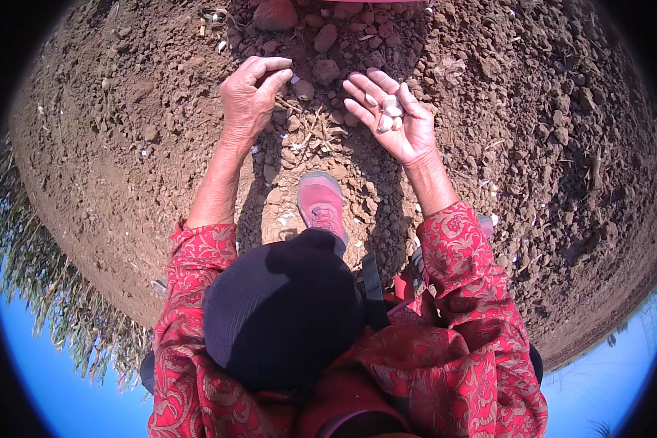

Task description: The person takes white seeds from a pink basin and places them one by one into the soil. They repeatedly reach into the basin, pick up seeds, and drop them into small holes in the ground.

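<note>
My right hand (397,120) is turned palm up with the fingers partly curled. Several pale garlic cloves (391,111) rest in its palm, and one lies by the fingers. To the left, my left hand (249,93) is held over the soil with its thumb and forefinger tips close together. Just below the thumb tip shows a small whitish piece (295,79); whether the fingers touch it is unclear. Cloddy brown soil (159,109) spreads under both hands.
A pink shoe (321,200) stands on the soil between my arms. Stones and clods (326,38) lie ahead, below a pink edge (378,1) at the top. Dry straw (312,137) lies between the hands. Leafy plants (60,284) line the left rim. A dark cap (284,312) fills the lower middle.
</note>
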Available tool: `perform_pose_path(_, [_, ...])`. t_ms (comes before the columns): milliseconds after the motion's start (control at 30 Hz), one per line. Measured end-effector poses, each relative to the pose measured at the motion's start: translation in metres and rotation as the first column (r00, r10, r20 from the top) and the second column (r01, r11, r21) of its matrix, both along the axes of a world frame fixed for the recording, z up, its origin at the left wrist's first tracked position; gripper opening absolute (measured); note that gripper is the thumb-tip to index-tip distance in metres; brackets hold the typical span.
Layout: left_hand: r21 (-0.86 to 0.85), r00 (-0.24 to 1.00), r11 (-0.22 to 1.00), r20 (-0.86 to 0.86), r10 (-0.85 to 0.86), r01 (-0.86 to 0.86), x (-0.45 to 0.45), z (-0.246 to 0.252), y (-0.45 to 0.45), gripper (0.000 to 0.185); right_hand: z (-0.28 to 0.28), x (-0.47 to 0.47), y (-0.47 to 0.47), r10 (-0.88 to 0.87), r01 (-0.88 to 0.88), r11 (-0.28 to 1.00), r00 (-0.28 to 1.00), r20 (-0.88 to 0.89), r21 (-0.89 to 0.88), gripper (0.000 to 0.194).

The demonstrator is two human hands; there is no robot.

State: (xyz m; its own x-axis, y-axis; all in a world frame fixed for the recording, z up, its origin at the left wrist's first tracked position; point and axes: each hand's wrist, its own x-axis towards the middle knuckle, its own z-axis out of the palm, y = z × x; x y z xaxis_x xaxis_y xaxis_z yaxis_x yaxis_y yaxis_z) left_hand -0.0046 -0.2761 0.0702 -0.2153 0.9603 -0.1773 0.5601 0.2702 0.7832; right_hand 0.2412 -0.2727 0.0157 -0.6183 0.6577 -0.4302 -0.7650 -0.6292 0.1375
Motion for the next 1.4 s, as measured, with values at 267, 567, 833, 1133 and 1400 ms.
perform_pose_path(267, [0.112, 0.900, 0.895, -0.112, -0.421, 0.433, 0.074, -0.004, -0.017, 0.027, -0.007, -0.017, -0.008, 0.070, -0.017, 0.992, 0.904, -0.422, 0.126, 0.058])
perform_pose_path(567, [0.176, 0.735, 0.749, -0.425, -0.528, 0.639, 0.073, -0.010, -0.010, 0.027, -0.004, -0.005, 0.002, 0.143, -0.142, 0.990, 0.986, -0.080, 0.023, 0.056])
perform_pose_path(833, [-0.231, 0.981, 0.973, 0.193, 0.032, 0.013, 0.043, 0.002, -0.007, 0.014, -0.004, 0.037, 0.008, 0.088, -0.121, 0.986, 0.961, 0.263, 0.111, 0.045])
perform_pose_path(1133, [0.143, 0.787, 0.792, -0.310, -0.533, 0.593, 0.085, 0.014, -0.028, 0.021, -0.015, 0.016, -0.031, 0.066, -0.091, 0.995, 0.888, -0.455, -0.034, 0.054])
perform_pose_path(1400, [-0.156, 0.968, 0.970, 0.195, -0.155, 0.187, 0.095, 0.028, -0.034, 0.019, 0.007, 0.010, -0.036, 0.087, -0.094, 0.995, 0.985, -0.149, -0.039, 0.066])
